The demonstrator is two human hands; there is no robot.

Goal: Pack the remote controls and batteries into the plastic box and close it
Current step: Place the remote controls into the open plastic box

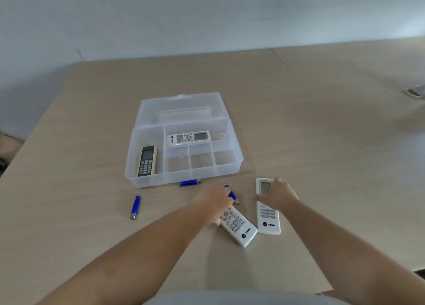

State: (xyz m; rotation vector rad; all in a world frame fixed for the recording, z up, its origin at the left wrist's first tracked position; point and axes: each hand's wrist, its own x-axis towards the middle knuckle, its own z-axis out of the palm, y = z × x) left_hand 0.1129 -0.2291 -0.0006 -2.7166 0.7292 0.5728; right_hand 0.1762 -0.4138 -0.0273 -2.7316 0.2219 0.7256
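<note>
The clear plastic box (230, 166) stands open, its lid leaning back. A black-and-cream remote (146, 161) lies in the left compartment and a white remote (188, 138) in the long rear one. My left hand (215, 201) closes over the top end of a white remote (239, 227) lying diagonally on the table. My right hand (278, 194) rests on a second white remote (268, 219), fingers spread over it. Three blue batteries lie on the table: one (135, 207) at the left, one (189, 183) against the box front, one (233, 194) by my left fingers.
The beige table (322, 143) stretches far right, where a small white object (414, 92) sits at the frame edge. Three small front compartments of the box hold nothing. A grey wall rises behind the table.
</note>
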